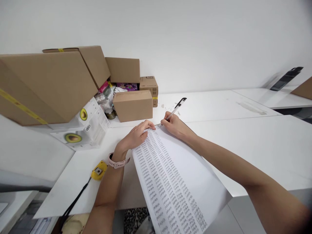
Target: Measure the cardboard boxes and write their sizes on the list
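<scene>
A long white sheet of paper point(192, 156) with columns of small handwritten-looking marks slopes across the table's front edge towards me. A dark edge shows under its upper right side. My right hand point(172, 125) grips a pen point(179, 105) with a clear barrel and black end, its tip near the top of the sheet. My left hand point(138, 133) lies on the sheet's top left corner, fingers stretched forward and thumb apart. A pink watch strap circles my left wrist. Beside that forearm lies a yellow tape measure point(99, 170) with a black cord.
A small cardboard box point(133, 105) stands just beyond my left hand. Larger cartons point(48, 81) and white boxes with avocado pictures point(90, 133) crowd the left, near a small jar point(110, 113). A black bottle point(286, 79) leans at the far right of the white table point(255, 143).
</scene>
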Available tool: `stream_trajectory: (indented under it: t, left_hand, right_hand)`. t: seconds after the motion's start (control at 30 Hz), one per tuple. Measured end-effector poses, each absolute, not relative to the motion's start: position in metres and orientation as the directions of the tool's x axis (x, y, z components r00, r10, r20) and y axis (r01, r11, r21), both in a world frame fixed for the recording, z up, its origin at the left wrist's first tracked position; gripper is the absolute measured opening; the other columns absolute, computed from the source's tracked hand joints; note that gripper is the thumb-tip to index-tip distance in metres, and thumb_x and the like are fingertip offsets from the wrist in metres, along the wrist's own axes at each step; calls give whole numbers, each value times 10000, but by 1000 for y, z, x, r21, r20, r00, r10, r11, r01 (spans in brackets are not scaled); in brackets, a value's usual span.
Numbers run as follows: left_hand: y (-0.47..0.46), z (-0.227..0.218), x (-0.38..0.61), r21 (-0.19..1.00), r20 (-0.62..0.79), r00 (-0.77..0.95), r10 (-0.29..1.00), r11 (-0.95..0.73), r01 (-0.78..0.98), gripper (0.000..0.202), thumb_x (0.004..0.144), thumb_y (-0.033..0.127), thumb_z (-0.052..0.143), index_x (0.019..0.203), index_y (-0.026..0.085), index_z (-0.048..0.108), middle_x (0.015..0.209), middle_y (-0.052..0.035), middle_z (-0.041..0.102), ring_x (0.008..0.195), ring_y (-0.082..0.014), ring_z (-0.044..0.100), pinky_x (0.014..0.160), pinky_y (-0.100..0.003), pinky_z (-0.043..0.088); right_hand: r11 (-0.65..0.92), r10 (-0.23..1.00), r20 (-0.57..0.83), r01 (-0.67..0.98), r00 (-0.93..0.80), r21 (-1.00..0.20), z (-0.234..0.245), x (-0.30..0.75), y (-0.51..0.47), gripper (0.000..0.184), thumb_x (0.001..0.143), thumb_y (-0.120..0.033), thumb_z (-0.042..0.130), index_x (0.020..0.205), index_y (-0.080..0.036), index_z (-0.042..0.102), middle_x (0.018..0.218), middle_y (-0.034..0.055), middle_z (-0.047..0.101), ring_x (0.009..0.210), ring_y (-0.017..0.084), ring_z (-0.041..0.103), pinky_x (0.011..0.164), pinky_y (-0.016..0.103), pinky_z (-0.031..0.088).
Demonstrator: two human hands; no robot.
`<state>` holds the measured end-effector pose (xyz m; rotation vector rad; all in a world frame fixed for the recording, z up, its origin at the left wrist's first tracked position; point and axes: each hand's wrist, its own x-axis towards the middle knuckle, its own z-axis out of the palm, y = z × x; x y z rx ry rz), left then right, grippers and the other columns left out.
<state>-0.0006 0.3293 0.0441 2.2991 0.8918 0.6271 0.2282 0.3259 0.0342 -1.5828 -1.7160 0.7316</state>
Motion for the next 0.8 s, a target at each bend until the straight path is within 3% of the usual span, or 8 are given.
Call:
stream_trajectory:
  t: [0.53,0.67,0.8]
  left_hand:
    - [329,43,-2,666,224,671,706,-614,424,383,820,59,370,1126,240,511,1267,-76,666,1292,-240,581,1098,-464,443]
    - [328,45,-1,662,215,668,713,-609,437,383,823,64,376,1134,231,523,1249,-71,670,1259,-236,591,1084,-450,445]
    - [328,45,-1,647,219,665,714,-616,448,384,819,73,392,1137,230,539,1223,-60,677,1188,-233,618,1037,-436,473]
  right_hand:
    - [146,985,170,558,-10,-817,23,231,332,140,874,-327,563,808,-246,470,624,-28,455,580,155,435,535,295,290]
    - [250,953,295,360,76,-899,24,229,340,197,887,-381,615,820,-247,487,621,-40,501,572,133,455,535,274,335]
    - [388,908,393,59,146,-920,53,233,308,301,946,-540,578,972,-242,539,727,0,675,603,129,573,553,266,409]
